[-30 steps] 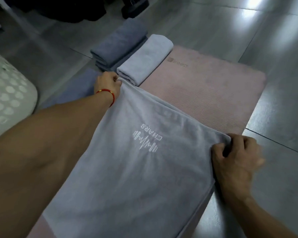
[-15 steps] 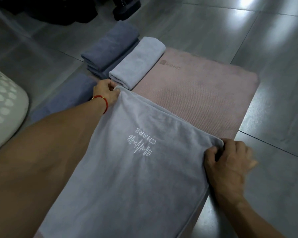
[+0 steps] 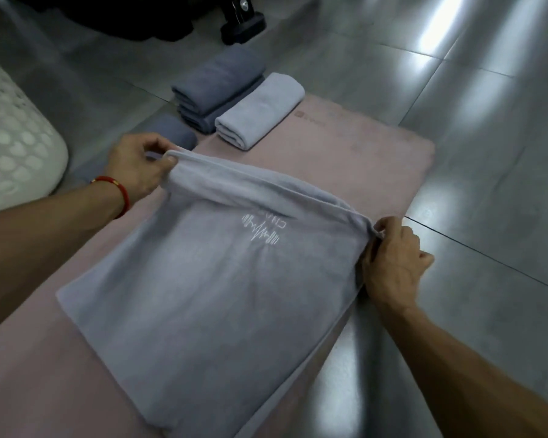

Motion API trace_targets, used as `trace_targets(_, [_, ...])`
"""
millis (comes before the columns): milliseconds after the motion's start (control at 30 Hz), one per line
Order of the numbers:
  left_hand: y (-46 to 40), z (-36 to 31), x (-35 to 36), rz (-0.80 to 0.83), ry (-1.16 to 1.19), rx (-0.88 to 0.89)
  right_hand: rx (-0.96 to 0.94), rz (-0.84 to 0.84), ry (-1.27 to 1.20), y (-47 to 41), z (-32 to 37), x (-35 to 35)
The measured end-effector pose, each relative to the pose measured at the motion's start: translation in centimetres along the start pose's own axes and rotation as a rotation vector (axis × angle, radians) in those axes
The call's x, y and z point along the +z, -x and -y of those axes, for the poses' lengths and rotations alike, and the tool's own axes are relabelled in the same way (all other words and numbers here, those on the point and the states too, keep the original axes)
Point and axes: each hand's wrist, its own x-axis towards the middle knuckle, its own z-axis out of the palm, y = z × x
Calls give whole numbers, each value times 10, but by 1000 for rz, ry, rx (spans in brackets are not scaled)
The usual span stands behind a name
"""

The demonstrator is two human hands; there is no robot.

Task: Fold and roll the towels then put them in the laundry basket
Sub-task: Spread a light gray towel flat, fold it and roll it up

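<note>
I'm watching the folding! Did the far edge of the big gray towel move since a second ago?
Yes. The far edge has come up and curled back toward the person, partly covering the white logo. Both the left hand and the right hand pinch its corners.

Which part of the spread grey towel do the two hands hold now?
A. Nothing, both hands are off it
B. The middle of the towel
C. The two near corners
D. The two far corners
D: the left hand and the right hand each pinch a far corner of the grey towel, lifting that edge.

Folded towels point(image 3: 234, 102) block the mat's point(image 3: 377, 159) far-left corner.
</note>
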Motion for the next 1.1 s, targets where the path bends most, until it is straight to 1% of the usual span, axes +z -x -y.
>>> trace_targets(100, [25,0,-39,-48,14,-18,-49,58,-152,1,10,-22])
trace_targets(167, [43,3,-71,-78,27,-30,-86,48,-223,-1,25,-41])
trace_targets(267, [74,8,-123,-136,77,-54,-178,99,-292,-3,55,-78])
trace_targets(367, [112,11,-177,-256,198,-91,-302,179,-292,-2,92,-114])
trace_targets(467, [153,18,-230,-426,355,-130,-473,183,-244,0,140,-155])
trace_targets(533, [182,20,-259,-553,502,-160,-555,188,-247,2,176,-184])
trace_targets(633, [222,17,-292,-828,698,-220,-682,247,-233,7,237,-220])
trace_targets(700, [239,15,-316,-984,753,-239,-764,266,-152,11,277,-238])
trace_targets(800, [261,17,-358,-1110,759,-238,-879,243,-69,18,334,-267])
trace_targets(867, [279,18,-382,-1140,701,-215,-924,242,-31,23,371,-284])
trace_targets(967, [310,23,-412,-1118,640,-204,-923,339,3,41,416,-299])
trace_targets(1033, [332,28,-426,-1105,610,-216,-972,368,0,56,432,-298])
trace_targets(1100, [352,36,-437,-1093,564,-219,-1007,368,-69,70,437,-291])
